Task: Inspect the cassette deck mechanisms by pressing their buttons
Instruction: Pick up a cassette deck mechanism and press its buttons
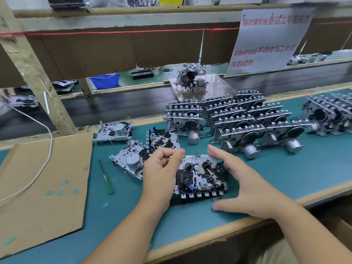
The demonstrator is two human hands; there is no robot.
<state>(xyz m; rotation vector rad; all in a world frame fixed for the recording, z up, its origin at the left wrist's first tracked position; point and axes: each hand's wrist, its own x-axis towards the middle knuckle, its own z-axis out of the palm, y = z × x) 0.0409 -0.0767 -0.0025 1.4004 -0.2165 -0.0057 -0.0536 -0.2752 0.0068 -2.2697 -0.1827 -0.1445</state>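
The cassette deck mechanism was seen flat on the tabletop, pinched at its far left corner by the left hand and flanked by the spread right hand, and was judged rigid, light, best held by its frame edges.

an electronics assembly workshop, seen from a worker's station. a long bench with a green mat carries rows of stacked cassette deck mechanisms. a dark conveyor belt runs behind it, framed by rough wooden shelving. a printed notice in chinese hangs above, and a green-handled screwdriver lies beside cardboard.
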